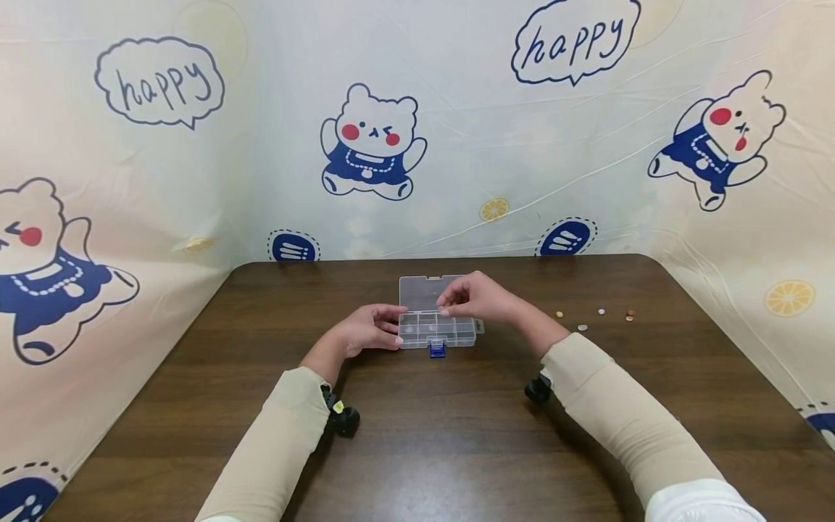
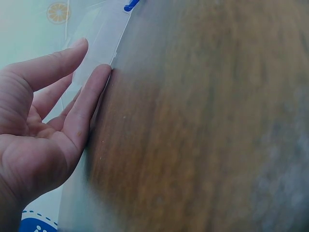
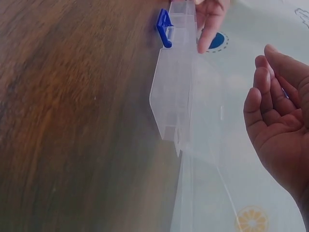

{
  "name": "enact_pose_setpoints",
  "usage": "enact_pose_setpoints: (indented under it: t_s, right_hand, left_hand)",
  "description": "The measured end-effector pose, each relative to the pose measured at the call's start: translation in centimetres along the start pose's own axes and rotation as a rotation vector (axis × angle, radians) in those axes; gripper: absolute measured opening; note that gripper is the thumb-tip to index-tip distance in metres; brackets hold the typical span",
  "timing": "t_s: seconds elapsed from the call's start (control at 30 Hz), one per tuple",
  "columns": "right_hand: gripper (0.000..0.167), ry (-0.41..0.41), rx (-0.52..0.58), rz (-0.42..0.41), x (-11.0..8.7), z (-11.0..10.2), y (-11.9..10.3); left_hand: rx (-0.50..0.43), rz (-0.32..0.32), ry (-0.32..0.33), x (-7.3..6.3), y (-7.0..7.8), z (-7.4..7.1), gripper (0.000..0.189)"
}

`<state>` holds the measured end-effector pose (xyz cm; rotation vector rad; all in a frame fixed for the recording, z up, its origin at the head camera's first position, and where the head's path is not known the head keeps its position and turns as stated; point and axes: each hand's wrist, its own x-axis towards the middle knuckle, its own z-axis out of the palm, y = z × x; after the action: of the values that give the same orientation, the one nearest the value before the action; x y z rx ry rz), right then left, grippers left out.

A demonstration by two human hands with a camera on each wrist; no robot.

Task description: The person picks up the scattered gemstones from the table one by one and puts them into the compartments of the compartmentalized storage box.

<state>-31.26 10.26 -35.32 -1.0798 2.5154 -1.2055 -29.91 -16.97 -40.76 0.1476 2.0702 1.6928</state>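
A clear plastic compartment box (image 1: 437, 330) with a blue latch (image 1: 437, 349) sits on the table, its lid (image 1: 417, 291) raised at the back. At its left end my left hand (image 1: 367, 330) grips it, thumb at the front corner and fingers toward the back. Small pale pieces show faintly in left compartments. Above the box's back row my right hand (image 1: 479, 297) has thumb and index tips together, other fingers curled. A tiny pale piece shows at those fingertips, too small to name. In the right wrist view this hand (image 3: 280, 116) is beside the box (image 3: 174, 92), palm partly visible.
To the right of the box lie several small button-like discs: a yellow one (image 1: 559, 315), a white one (image 1: 583, 328), another white one (image 1: 601, 312) and a brown one (image 1: 630, 314). A printed curtain (image 1: 457, 225) hangs behind the brown table (image 1: 417, 428).
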Motion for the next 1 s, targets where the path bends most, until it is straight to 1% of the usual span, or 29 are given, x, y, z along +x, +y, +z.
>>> enact_pose_setpoints:
  t_s: [0.27,0.53,0.77,0.9,1.0]
  right_hand:
    - [0.014,-0.052,-0.002,-0.019,0.9,0.7,-0.6]
    - [0.010,-0.075,-0.016,-0.013,1.8,1.4,-1.0]
    - [0.010,-0.098,-0.018,-0.032,2.5,2.3,-0.9]
    - [0.010,-0.103,-0.013,-0.014,3.0,2.9,-0.7]
    - [0.010,-0.104,0.011,0.007,3.3,3.4,-0.4]
  left_hand:
    - [0.003,0.007,-0.005,0.1,0.0,0.0,0.069]
    - [-0.003,0.003,-0.010,0.0,0.0,0.0,0.069]
    - [0.001,0.005,-0.013,0.1,-0.1,-0.1,0.069]
    - [0.003,0.009,-0.013,0.1,-0.1,-0.1,0.069]
    - [-0.002,0.012,-0.018,0.1,-0.1,0.0,0.069]
